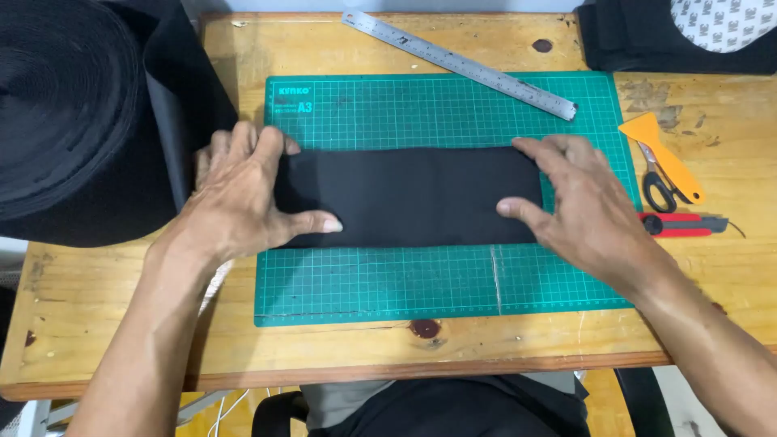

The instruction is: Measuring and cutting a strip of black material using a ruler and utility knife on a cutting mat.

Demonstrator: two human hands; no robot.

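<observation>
Two bare hands lie flat on one long rectangular strip of black fabric, which stretches across the middle of a green gridded cutting mat on the pale wooden worktop.

At the far left sits one big roll of black fabric, its loose tail running under the left hand and onto the mat. That hand is spread wide, palm down, thumb stretched along the strip's near edge; its grip closes on nothing and only presses the cloth flat. The strip lies level between the two hands, with no visible wrinkle.

Across the mat's far corner rests one long steel ruler, slanted and clear of the strip. The right hand covers the strip's right end in the same way, fingers open and pressing, thumb on the near edge, holding nothing.

As I read it, the step in hand is smoothing and squaring the cloth on the grid. A next move would call for keeping the strip pinned without shifting it while one hand leaves for a tool.

Further right lie one orange plastic scraper, one small pair of black-handled scissors half under it, and one red and black utility knife. At the far right corner lies one folded stack of black material.
</observation>
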